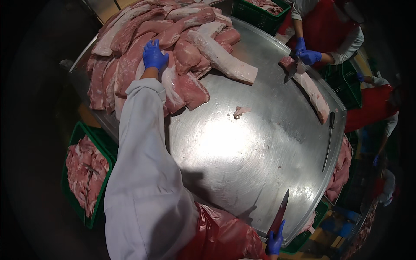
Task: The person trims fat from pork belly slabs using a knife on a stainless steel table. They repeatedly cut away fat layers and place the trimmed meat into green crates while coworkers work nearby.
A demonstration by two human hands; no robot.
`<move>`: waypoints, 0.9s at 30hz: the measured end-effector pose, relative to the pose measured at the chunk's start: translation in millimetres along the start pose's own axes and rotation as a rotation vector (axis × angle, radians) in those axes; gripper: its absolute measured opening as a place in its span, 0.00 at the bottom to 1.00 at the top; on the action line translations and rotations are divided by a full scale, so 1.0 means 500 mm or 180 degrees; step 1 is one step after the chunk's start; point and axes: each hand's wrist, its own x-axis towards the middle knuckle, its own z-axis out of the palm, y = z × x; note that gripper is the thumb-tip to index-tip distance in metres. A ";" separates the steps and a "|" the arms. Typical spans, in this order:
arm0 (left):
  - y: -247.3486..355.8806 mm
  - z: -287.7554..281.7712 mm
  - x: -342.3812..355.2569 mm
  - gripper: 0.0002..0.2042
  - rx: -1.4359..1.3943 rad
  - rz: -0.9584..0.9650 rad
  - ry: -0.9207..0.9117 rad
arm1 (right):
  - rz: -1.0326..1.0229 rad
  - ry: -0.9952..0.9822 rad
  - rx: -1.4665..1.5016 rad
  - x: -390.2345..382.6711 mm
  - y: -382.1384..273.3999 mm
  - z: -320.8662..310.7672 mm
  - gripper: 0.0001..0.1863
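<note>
My left hand [154, 55] in a blue glove reaches into a big pile of pink pork cuts [130, 43], its fingers spread over the meat. Near the table's lower edge, my right hand [274, 240], also blue-gloved, grips a knife [281, 210] with its long blade pointing up and away from me. The steel table [221, 160] holds the pile on its far left, a small scrap [239, 112] near the middle and a long pale cut [312, 93] at the right. A honing rod [328, 143] lies along the right edge.
A co-worker [316, 19] at upper right holds a blade over the long cut; more workers [368, 104] stand beyond. Green crates stand round the table: one with meat and a metal rod [76, 160] at lower left, another [255, 19] at the back, others along the right side.
</note>
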 end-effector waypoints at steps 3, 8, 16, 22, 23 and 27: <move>-0.001 0.059 0.092 0.40 0.0471 0.0159 -0.0130 | 0.0196 0.0004 0.0056 0.015 -0.047 -0.004 0.44; 0.103 0.057 0.147 0.33 0.0448 -0.0812 -0.1107 | 0.0107 0.0321 -0.0860 -0.004 0.048 0.011 0.19; -0.054 0.123 0.219 0.22 0.0047 0.0171 -0.0840 | 0.0166 0.0007 -0.0065 0.010 -0.046 0.049 0.44; -0.012 -0.102 0.025 0.18 0.0007 0.0706 -0.0754 | 0.0223 -0.0029 0.0215 0.029 -0.044 0.063 0.42; 0.008 -0.127 -0.023 0.18 -0.0063 0.0782 -0.0746 | 0.0279 -0.0031 0.0291 0.022 -0.042 0.066 0.42; 0.099 -0.268 -0.247 0.20 -0.0505 0.0828 -0.0866 | 0.0270 -0.0133 0.0440 0.016 -0.012 0.077 0.43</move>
